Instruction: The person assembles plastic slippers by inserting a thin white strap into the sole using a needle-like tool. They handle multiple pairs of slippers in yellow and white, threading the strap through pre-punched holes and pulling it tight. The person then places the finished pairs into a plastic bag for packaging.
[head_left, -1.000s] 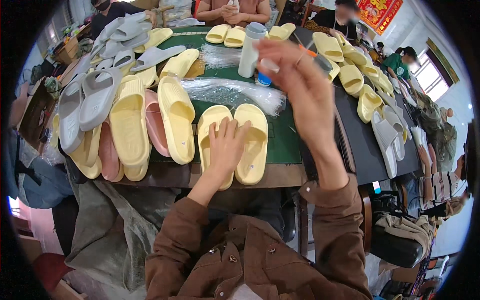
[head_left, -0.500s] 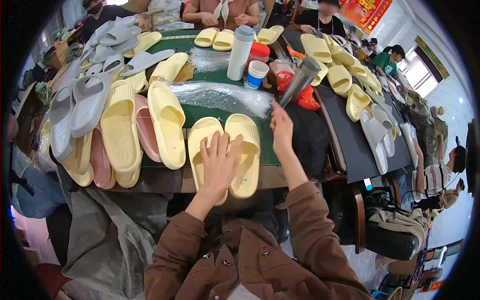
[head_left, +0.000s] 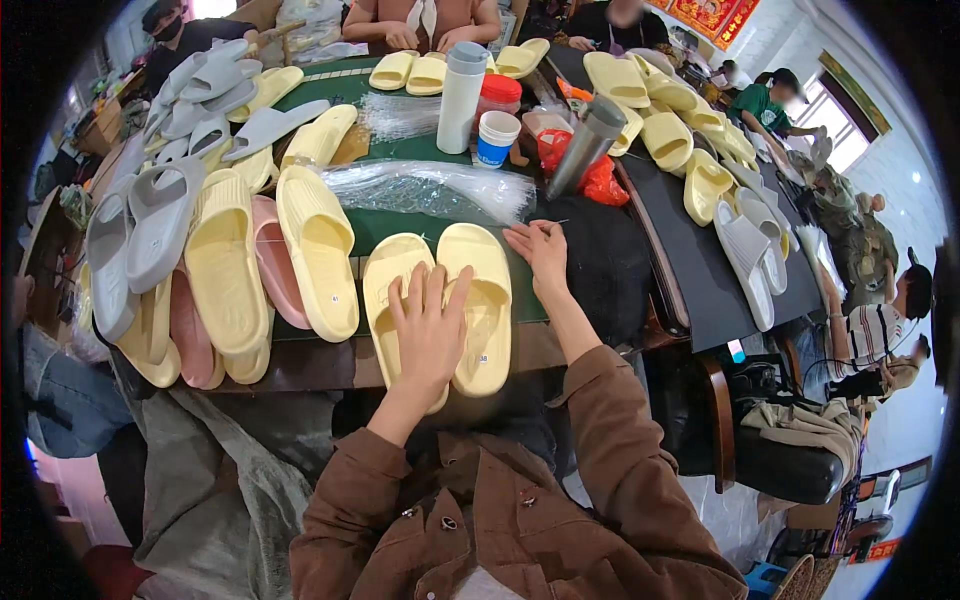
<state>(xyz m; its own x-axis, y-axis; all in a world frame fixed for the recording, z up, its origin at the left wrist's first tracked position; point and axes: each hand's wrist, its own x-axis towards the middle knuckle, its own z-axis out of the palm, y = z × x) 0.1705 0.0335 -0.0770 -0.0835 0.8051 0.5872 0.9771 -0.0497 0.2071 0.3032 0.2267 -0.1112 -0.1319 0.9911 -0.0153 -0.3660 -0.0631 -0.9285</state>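
A pair of pale yellow slide slippers (head_left: 485,345) lies side by side at the table's near edge, toes pointing away from me. My left hand (head_left: 432,335) rests across the pair with its fingers spread, over the straps and footbeds. Just right of the pair, my right hand (head_left: 541,255) is raised with thumb and forefinger pinched together. A thin strand shows at its fingertips; its full length is too fine to make out. Beyond both hands lies a bundle of clear plastic strands (head_left: 430,190), its whitish ends close to my right hand.
Grey, yellow and pink slippers (head_left: 235,275) are heaped at left. More slippers (head_left: 668,140) lie on the black table (head_left: 690,285) at right. A white bottle (head_left: 461,105), a paper cup (head_left: 495,140), a red-lidded jar (head_left: 500,92) and a tilted metal flask (head_left: 587,145) stand ahead. People sit across.
My right hand has come down and left toward the slippers from beside the flask, its fingers now pinched at a thin strand. My left hand stays on the pair.
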